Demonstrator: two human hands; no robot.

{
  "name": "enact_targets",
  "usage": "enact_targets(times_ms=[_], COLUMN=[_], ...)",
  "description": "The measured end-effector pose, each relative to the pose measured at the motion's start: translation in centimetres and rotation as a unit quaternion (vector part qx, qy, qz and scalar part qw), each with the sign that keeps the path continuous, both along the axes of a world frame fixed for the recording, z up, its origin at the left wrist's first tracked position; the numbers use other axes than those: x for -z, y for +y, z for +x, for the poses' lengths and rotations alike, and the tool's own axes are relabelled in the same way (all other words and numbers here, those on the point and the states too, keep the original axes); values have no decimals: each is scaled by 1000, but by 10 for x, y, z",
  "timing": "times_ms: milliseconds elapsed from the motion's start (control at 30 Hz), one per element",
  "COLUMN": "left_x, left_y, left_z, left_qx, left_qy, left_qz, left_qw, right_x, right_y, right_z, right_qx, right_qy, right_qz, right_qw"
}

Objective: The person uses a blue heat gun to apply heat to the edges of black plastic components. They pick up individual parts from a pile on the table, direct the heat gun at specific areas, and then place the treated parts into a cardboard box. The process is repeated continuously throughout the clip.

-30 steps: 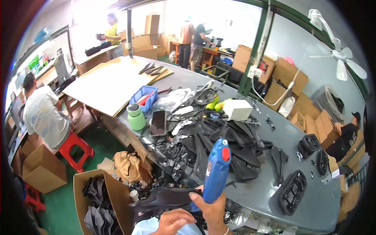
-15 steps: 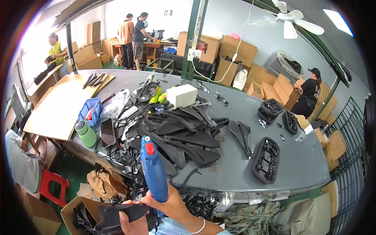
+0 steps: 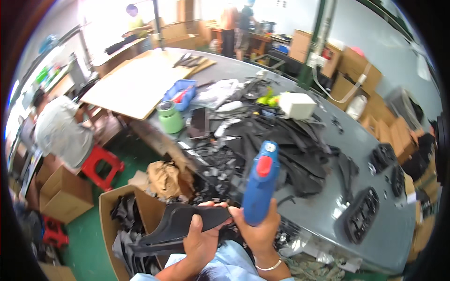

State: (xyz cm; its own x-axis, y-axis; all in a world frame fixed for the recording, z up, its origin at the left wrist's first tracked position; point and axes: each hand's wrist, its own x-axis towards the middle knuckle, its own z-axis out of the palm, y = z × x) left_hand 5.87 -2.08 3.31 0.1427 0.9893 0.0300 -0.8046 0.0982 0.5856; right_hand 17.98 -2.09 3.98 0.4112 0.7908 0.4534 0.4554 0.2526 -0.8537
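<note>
My left hand [image 3: 201,238] grips a black bicycle saddle [image 3: 180,222], its thumb on the near face. My right hand [image 3: 259,229] is wrapped round a blue handheld tool [image 3: 260,187] with a red button, held upright; the tool's working end is hidden. Right-hand fingers are close to the saddle's right end; whether they touch it I cannot tell. Below the saddle, to the left, an open carton [image 3: 107,220] holds more black saddle-like pieces [image 3: 129,248]. A heap of black saddle parts [image 3: 295,150] covers the middle of the table.
On the grey table [image 3: 323,213] are black padded frames [image 3: 361,215], a white box [image 3: 297,106], a green bottle [image 3: 169,117], a phone [image 3: 198,122] and a blue bin [image 3: 180,93]. At left a person [image 3: 63,131] sits on a red stool [image 3: 101,164]; others are farther back.
The view has swung left and down, blurring slightly. Both hands, the saddle and the blue tool now show more fully, nearer the middle, and more of the carton is visible.
</note>
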Motion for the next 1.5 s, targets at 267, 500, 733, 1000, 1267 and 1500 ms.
enact_targets(times_ms=[267, 500, 733, 1000, 1267, 1500], left_x=[-15, -7, -4, -17, -42, -51], left_y=[26, 32, 30, 31, 35, 39], left_z=[-30, -31, -36, -52, -69, -78], left_qx=[-148, -222, -230, -168, -85, -76], left_qy=[21, 10, 68, 124, 192, 333], left_qz=[155, 208, 227, 211, 151, 128], left_qw=[977, 952, 944, 955, 966, 931], right_x=[11, 11, 8, 7, 7, 6], right_y=[-32, -51, -51, -48, -44, -44], right_z=[-7, -19, -19, -15, -8, -6], right_qx=[-164, -183, -189, -178, -153, -160], right_qy=[-81, -129, -152, -181, -241, -252], right_qz=[-61, -93, -69, -41, -27, -15], right_qw=[981, 970, 968, 966, 958, 954])
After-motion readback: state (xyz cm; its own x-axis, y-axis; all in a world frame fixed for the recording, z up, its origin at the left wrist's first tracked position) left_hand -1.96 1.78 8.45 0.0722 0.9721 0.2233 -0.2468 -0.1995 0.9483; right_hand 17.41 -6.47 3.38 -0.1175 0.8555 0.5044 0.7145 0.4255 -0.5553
